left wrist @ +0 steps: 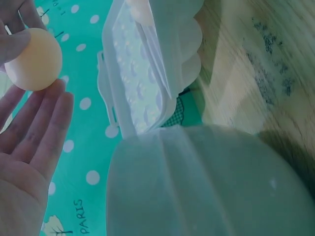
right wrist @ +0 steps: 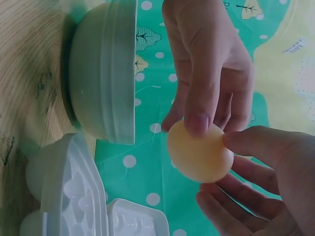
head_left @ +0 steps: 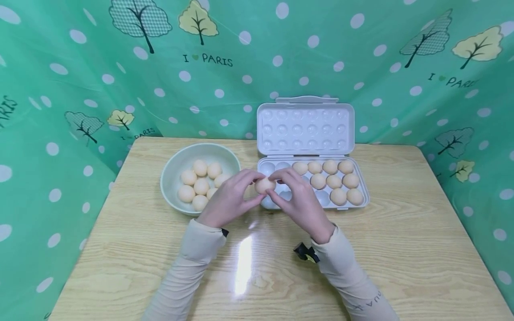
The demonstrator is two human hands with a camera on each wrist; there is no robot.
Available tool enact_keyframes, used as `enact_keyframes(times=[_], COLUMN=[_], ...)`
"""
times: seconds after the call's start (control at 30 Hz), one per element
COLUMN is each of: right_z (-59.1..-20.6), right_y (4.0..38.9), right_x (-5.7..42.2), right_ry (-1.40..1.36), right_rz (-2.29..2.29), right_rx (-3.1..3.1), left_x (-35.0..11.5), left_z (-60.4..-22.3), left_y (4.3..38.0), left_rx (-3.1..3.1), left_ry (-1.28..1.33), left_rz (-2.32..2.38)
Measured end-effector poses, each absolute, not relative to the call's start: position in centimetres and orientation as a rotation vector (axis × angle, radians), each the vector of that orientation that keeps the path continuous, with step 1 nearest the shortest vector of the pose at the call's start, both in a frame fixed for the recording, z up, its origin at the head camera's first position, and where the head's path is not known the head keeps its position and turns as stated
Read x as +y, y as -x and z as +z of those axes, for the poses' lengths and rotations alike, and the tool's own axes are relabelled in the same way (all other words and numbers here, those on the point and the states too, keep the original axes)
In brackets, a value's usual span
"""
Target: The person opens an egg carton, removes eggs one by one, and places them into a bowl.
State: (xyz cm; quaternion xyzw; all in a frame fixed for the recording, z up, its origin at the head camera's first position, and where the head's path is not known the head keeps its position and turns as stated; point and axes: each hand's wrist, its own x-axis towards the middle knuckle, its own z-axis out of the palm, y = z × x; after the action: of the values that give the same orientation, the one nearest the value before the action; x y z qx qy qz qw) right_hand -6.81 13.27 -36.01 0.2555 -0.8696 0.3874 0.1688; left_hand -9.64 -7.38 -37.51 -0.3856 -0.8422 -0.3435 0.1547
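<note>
In the head view, my left hand (head_left: 230, 198) and right hand (head_left: 300, 201) meet at one egg (head_left: 265, 185), holding it from opposite sides with thumbs and fingertips. The pale brown egg is raised above the left end of a white egg carton (head_left: 363, 203). My right wrist view has both thumbs against this egg (right wrist: 201, 151). Several eggs (head_left: 338, 196) sit in the carton's cups, mostly towards its right side. Bare cups show at the left, partly hidden by my right hand. To the left, a pale green bowl (head_left: 170, 162) holds several more eggs (head_left: 201, 186), partly covered by my left hand.
The carton's hinged lid (head_left: 306, 127) stands raised at the back, near the green patterned curtain (head_left: 225, 102). Everything is on a light wooden table (head_left: 120, 249). A black wrist strap piece (head_left: 306, 253) sticks out beside my right sleeve.
</note>
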Motion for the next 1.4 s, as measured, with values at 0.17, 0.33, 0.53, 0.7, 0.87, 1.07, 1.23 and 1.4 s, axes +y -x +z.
enact_keyframes(times=[0.17, 0.33, 0.53, 0.7, 0.87, 1.07, 1.23, 1.4], right_z=[-36.0, -35.9, -35.7, -35.8, -35.9, -36.5, -37.4, -38.0], right_y=[7.2, 7.6, 8.0, 8.4, 8.9, 9.4, 9.7, 10.1], right_x=[13.8, 14.7, 15.8, 16.4, 16.9, 17.6, 18.2, 18.8], right_ry=[-0.697, -0.606, -0.532, -0.519, -0.524, -0.504, -0.441, -0.388], right_rz=[1.097, 1.079, 1.051, 1.056, 1.038, 1.045, 1.046, 1.016], right_rx=[-2.466, -2.49, -2.532, -2.569, -2.603, -2.633, -2.672, -2.725], left_x=[-8.2, -9.2, -10.3, -11.0, -11.4, -11.8, -12.3, -12.8], left_z=[-37.5, -37.3, -37.0, -37.1, -37.1, -37.2, -37.3, -37.6], left_y=[9.9, 10.2, 10.5, 10.7, 10.8, 11.0, 11.2, 11.4], left_rx=[-2.412, -2.447, -2.491, -2.509, -2.53, -2.618, -2.721, -2.773], left_ry=[1.024, 0.9, 0.758, 0.706, 0.668, 0.595, 0.515, 0.459], left_rz=[-0.973, -0.949, -0.935, -0.95, -0.945, -0.917, -0.926, -0.929])
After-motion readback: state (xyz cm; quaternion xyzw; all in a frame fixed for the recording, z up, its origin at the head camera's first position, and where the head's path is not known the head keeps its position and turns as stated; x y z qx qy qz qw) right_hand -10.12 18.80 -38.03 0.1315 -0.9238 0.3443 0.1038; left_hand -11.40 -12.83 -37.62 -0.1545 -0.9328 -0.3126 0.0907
